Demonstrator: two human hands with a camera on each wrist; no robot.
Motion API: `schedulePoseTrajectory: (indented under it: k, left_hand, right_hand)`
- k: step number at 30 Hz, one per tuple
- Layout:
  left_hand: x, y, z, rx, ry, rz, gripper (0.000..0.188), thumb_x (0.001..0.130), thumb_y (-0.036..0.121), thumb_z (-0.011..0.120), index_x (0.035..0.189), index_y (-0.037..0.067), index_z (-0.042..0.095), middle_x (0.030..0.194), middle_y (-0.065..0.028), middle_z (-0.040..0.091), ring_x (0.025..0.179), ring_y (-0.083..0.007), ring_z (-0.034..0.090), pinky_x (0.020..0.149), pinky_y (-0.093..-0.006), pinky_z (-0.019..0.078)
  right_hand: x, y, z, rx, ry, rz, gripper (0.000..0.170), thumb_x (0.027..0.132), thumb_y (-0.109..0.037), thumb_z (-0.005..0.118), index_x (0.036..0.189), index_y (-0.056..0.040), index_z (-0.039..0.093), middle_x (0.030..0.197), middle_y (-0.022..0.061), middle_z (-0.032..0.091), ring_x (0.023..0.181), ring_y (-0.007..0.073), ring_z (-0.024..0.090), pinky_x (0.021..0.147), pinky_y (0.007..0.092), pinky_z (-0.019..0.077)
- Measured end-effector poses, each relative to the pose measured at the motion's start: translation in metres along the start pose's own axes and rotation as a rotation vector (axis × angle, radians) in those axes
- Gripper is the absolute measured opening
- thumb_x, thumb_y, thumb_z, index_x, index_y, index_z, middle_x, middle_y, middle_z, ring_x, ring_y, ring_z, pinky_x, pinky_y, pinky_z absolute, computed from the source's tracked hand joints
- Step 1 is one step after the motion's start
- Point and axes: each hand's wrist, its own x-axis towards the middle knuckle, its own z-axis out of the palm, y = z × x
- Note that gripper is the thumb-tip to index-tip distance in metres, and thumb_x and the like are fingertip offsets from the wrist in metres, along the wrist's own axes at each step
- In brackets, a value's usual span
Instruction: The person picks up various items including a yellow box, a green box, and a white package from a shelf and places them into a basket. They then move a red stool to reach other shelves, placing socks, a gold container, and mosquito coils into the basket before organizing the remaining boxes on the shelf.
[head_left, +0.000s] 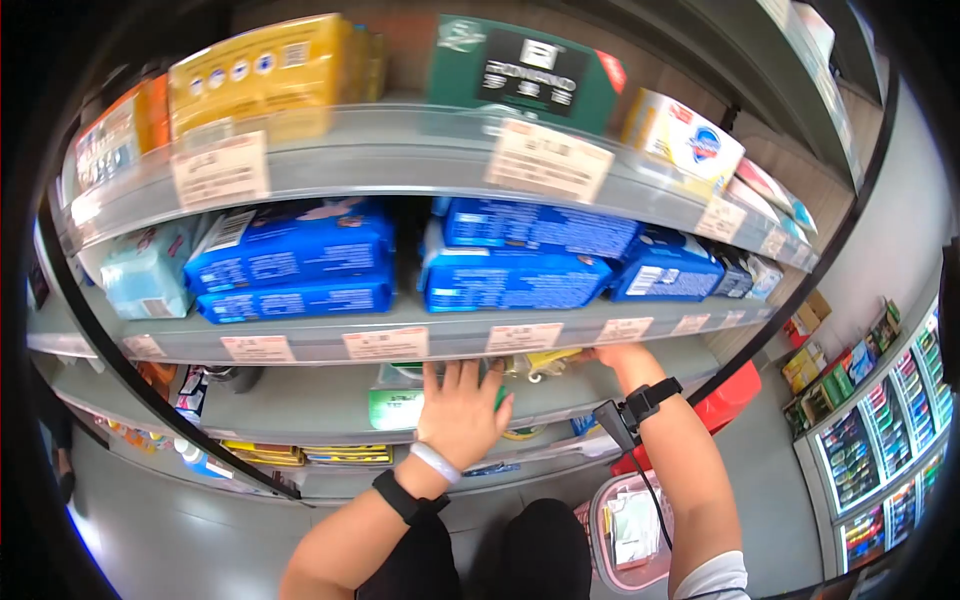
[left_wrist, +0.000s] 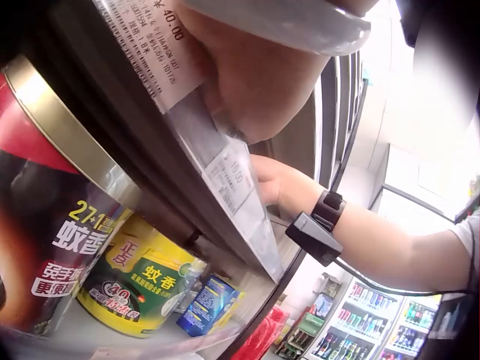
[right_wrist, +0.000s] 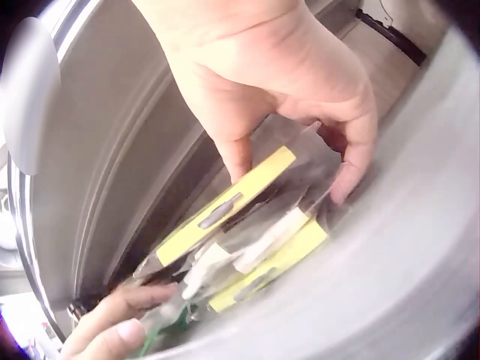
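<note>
On the lower shelf (head_left: 310, 400), my right hand (head_left: 620, 360) grips clear plastic packages with yellow strips (right_wrist: 229, 206) and white hook-like pieces (right_wrist: 270, 240). In the right wrist view its thumb and fingers straddle the packages. My left hand (head_left: 465, 410) has its fingers extended over the same shelf, thumb spread out to the side. A green-and-white package (head_left: 395, 405) shows beside it, partly covered. The left fingertips (right_wrist: 150, 294) reach the near end of the clear packages, by something green (right_wrist: 176, 322).
Blue packs (head_left: 520, 280) fill the shelf above, with price tags (head_left: 385, 343) along its edge. Below stand a yellow-and-green tub (left_wrist: 135, 277) and a large red-and-black can (left_wrist: 45, 202). A pink basket (head_left: 597, 530) holding packages sits on the floor. Drink coolers (head_left: 885, 425) stand at the right.
</note>
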Motion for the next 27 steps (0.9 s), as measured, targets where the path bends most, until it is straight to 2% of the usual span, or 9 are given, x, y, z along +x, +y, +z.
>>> schedulePoseTrajectory:
  k: [5, 16, 19, 23, 26, 27]
  left_hand:
    - [-0.002, -0.005, 0.001, -0.028, 0.019, 0.014, 0.042, 0.08, 0.035, 0.056, 0.114, 0.01, 0.056, 0.111, -0.0148, 0.05, 0.108, -0.0304, 0.047, 0.091, -0.0572, 0.0337]
    - [-0.004, -0.011, 0.001, -0.068, 0.027, 0.028, 0.041, 0.08, 0.035, 0.056, 0.113, 0.011, 0.057, 0.108, -0.0174, 0.052, 0.108, -0.033, 0.046, 0.092, -0.0571, 0.0321]
    - [-0.004, -0.01, 0.001, -0.083, 0.027, 0.023, 0.042, 0.08, 0.035, 0.056, 0.115, 0.011, 0.057, 0.11, -0.0175, 0.051, 0.109, -0.0335, 0.045, 0.092, -0.0572, 0.0316]
    - [-0.004, -0.009, 0.003, -0.077, 0.017, -0.004, 0.044, 0.081, 0.036, 0.055, 0.116, 0.01, 0.056, 0.115, -0.0175, 0.049, 0.113, -0.0335, 0.043, 0.095, -0.0554, 0.0309]
    - [-0.005, -0.008, -0.005, -0.172, 0.101, 0.056, 0.043, 0.08, 0.032, 0.057, 0.116, 0.009, 0.056, 0.115, -0.0168, 0.049, 0.115, -0.0325, 0.041, 0.097, -0.0533, 0.0303]
    - [-0.007, -0.008, -0.014, -0.266, 0.115, 0.092, 0.038, 0.082, 0.027, 0.058, 0.115, 0.008, 0.056, 0.119, -0.0175, 0.048, 0.118, -0.0324, 0.04, 0.099, -0.0484, 0.0316]
  right_hand:
    - [0.004, -0.005, 0.004, 0.22, -0.064, 0.145, 0.039, 0.087, -0.029, 0.054, 0.117, -0.0041, 0.05, 0.116, 0.0118, 0.057, 0.102, 0.0292, 0.056, 0.088, 0.0399, 0.0458]
    - [0.015, -0.01, 0.01, 0.724, -0.112, 0.516, 0.035, 0.089, -0.026, 0.053, 0.117, -0.0055, 0.05, 0.116, 0.01, 0.056, 0.1, 0.0259, 0.057, 0.086, 0.0388, 0.0477]
    - [0.012, 0.009, 0.006, 0.575, -0.158, 0.407, 0.029, 0.088, -0.02, 0.055, 0.113, -0.0069, 0.052, 0.115, 0.0108, 0.057, 0.098, 0.0226, 0.059, 0.081, 0.0371, 0.0512]
    - [0.0, 0.03, -0.027, 0.613, -0.19, 0.465, 0.028, 0.086, -0.018, 0.059, 0.109, -0.0021, 0.054, 0.107, 0.0102, 0.061, 0.095, 0.0228, 0.06, 0.08, 0.0351, 0.0512]
    - [-0.046, -0.005, -0.043, 0.639, -0.138, 0.571, 0.031, 0.083, -0.017, 0.062, 0.108, 0.0005, 0.055, 0.104, 0.0099, 0.062, 0.093, 0.0215, 0.061, 0.081, 0.0323, 0.05]
    - [-0.062, -0.012, -0.047, 0.682, -0.145, 0.551, 0.034, 0.082, -0.017, 0.063, 0.109, 0.0022, 0.055, 0.102, 0.011, 0.063, 0.09, 0.0198, 0.062, 0.079, 0.0303, 0.0503]
